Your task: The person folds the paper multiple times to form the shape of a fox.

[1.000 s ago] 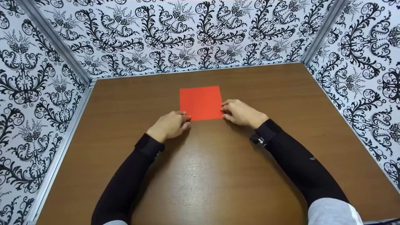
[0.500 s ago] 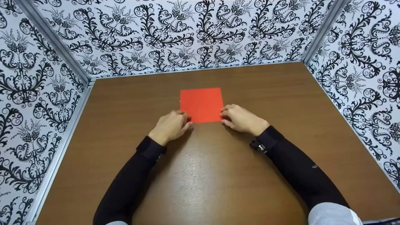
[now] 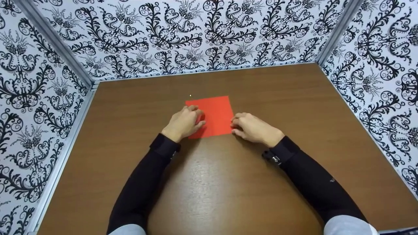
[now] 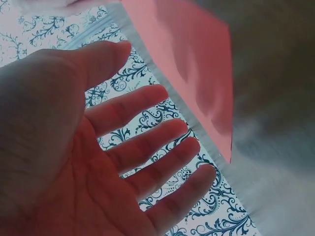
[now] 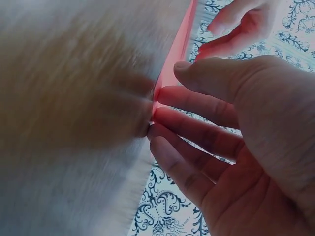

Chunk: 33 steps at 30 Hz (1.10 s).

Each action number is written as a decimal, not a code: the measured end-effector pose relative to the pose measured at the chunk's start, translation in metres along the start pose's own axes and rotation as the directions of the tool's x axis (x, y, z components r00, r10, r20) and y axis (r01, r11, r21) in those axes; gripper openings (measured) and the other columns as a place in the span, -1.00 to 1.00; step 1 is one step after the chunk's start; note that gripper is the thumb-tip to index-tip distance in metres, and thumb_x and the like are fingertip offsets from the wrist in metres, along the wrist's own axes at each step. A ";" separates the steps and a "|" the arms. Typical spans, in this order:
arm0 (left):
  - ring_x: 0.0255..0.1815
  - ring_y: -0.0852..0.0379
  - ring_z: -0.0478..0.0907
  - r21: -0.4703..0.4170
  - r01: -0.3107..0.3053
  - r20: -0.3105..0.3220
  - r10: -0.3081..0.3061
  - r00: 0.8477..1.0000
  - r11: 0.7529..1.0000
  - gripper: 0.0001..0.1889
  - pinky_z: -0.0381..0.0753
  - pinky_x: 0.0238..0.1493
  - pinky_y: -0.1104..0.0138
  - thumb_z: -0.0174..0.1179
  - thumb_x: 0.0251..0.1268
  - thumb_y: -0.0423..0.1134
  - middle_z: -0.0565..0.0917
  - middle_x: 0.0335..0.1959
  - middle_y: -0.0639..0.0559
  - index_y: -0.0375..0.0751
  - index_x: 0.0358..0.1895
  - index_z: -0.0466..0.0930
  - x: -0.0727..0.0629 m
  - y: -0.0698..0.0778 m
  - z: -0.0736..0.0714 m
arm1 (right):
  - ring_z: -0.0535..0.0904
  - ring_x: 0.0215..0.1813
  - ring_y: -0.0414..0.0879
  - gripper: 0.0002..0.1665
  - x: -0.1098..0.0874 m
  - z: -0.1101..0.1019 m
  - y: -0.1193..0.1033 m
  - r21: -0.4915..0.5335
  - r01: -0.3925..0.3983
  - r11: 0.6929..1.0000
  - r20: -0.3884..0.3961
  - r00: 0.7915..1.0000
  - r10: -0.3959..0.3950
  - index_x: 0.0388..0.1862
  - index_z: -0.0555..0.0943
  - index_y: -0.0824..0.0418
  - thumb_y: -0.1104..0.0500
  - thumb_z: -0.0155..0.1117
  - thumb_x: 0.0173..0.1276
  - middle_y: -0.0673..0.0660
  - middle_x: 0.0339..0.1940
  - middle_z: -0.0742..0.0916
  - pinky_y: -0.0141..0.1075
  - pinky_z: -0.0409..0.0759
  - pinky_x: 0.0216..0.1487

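A square sheet of red paper (image 3: 217,116) lies flat on the brown table. My left hand (image 3: 185,122) is over the sheet's left part and casts a shadow on it. In the left wrist view its fingers (image 4: 147,103) are spread and relaxed, apart from the red paper (image 4: 197,64), with nothing in them. My right hand (image 3: 253,127) stays at the sheet's right edge. The right wrist view has its fingertips (image 5: 165,93) right at that edge, the thumb held apart from them.
The wooden table (image 3: 209,182) reaches back to a wall (image 3: 176,36) with a black-and-white floral pattern. More patterned panels stand left and right, joined by grey metal posts (image 3: 339,32). A tiny bright speck (image 3: 190,95) shows behind the paper's far left corner.
The paper has come slightly nearer and turned a little. My left hand has left its near left corner and moved up over its left part. The right hand has come slightly nearer with the edge.
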<state>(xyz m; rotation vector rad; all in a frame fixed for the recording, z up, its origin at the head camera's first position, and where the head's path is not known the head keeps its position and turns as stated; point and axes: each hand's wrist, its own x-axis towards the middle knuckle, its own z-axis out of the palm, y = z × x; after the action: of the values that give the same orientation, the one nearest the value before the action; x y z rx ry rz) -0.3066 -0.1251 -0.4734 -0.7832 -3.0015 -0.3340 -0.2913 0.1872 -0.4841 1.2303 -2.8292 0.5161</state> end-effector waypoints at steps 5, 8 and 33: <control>0.79 -0.40 0.48 -0.013 0.036 0.067 -0.035 0.997 0.999 -0.41 0.50 0.79 -0.24 0.39 0.74 0.03 0.53 0.74 -0.34 -0.16 0.62 0.64 0.009 -0.003 0.003 | 0.86 0.16 0.18 -0.85 -0.003 0.000 -0.003 0.002 0.012 1.000 -0.006 1.000 -0.012 0.02 0.89 0.29 0.22 0.49 0.70 0.28 0.11 0.87 0.10 0.84 0.33; 0.83 -0.45 0.40 -0.030 0.076 0.115 -0.072 0.991 0.997 -0.32 0.55 0.74 -0.29 0.39 0.74 0.07 0.44 0.82 -0.32 -0.11 0.73 0.55 0.010 -0.007 0.006 | 0.86 0.14 0.17 -0.86 -0.005 0.001 -0.006 0.011 0.021 1.000 -0.003 1.000 -0.021 0.00 0.90 0.28 0.22 0.50 0.69 0.26 0.08 0.88 0.10 0.84 0.32; 0.87 -0.43 0.33 -0.006 0.115 0.148 -0.113 0.982 0.993 -0.24 0.39 0.86 -0.24 0.29 0.80 0.16 0.38 0.86 -0.32 -0.13 0.82 0.43 0.004 -0.003 0.015 | 0.85 0.17 0.19 -0.79 0.000 -0.003 -0.005 0.042 0.047 0.998 0.006 0.999 -0.048 0.11 0.89 0.34 0.23 0.52 0.69 0.28 0.12 0.89 0.10 0.84 0.34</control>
<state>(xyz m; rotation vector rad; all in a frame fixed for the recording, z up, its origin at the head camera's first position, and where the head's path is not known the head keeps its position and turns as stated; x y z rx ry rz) -0.3109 -0.1229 -0.4881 -0.6662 -3.1947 -0.3150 -0.2883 0.1850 -0.4802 1.3054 -2.8008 0.5730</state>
